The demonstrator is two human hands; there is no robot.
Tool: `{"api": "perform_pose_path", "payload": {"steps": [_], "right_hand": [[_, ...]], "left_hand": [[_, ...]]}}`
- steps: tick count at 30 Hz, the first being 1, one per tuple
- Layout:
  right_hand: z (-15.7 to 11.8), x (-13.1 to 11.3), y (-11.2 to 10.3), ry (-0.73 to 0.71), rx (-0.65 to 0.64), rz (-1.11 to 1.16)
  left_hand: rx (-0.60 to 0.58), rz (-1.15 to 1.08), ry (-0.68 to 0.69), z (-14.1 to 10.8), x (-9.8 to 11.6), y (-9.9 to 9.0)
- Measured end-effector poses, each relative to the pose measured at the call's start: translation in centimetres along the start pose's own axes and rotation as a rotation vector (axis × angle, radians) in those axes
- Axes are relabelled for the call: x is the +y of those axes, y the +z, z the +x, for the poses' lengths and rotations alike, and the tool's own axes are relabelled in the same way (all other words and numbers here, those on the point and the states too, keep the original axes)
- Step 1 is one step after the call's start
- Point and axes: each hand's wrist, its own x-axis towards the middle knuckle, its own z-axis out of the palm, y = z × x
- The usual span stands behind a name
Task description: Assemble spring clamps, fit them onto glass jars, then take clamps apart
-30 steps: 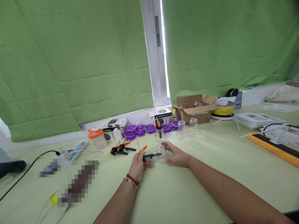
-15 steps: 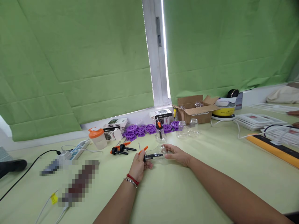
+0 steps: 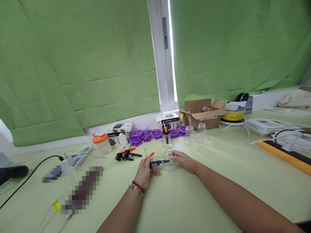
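My left hand [image 3: 145, 172] grips an orange and black spring clamp [image 3: 155, 160] by its handles. The clamp's black jaw lies along a clear plastic jar [image 3: 166, 161] that rests on its side on the pale green table [image 3: 184, 200]. My right hand [image 3: 185, 161] holds that jar from the right, fingers around its far end. Two more clamps [image 3: 126, 155] lie just left of my left hand. Beyond the jar, another clear jar [image 3: 167, 139] stands with a clamp on it.
Purple plastic discs [image 3: 150, 134] lie near the window sill, with two empty clear jars [image 3: 194, 133] beside them. A cardboard box [image 3: 203, 114], a yellow bowl [image 3: 233, 115], an orange-lidded shaker cup [image 3: 101, 143], a power strip [image 3: 77, 155] and stacked trays [image 3: 269, 124] ring the work area.
My right hand has drawn in slightly along the jar, and the jar has shifted a little. My left hand keeps its hold on the clamp.
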Motion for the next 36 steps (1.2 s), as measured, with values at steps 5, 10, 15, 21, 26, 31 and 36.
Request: {"api": "perform_pose_path", "payload": {"steps": [5, 10, 15, 21, 26, 31, 36], "right_hand": [[0.4, 0.1, -0.1, -0.020, 0.059, -0.110], [0.4, -0.1, 0.2, -0.027, 0.069, -0.149], [0.2, 0.6, 0.0, 0.013, 0.044, -0.023], [0.1, 1.9, -0.8, -0.080, -0.038, -0.052], [0.2, 2.0, -0.6, -0.118, -0.025, -0.167], [0.2, 1.9, -0.6, -0.059, -0.005, -0.166], [-0.1, 0.8, -0.3, -0.036, -0.050, -0.028]], "left_hand": [[-0.009, 0.013, 0.010, -0.2, 0.1, 0.1], [-0.011, 0.014, 0.011, -0.2, 0.2, 0.2], [-0.013, -0.012, 0.008, -0.1, 0.0, 0.0], [-0.002, -0.028, -0.014, -0.1, 0.2, 0.1], [-0.004, -0.034, -0.028, -0.2, 0.4, 0.2], [-0.003, -0.021, -0.023, -0.2, 0.4, 0.2], [-0.012, -0.013, 0.002, -0.1, 0.3, 0.1]]}}
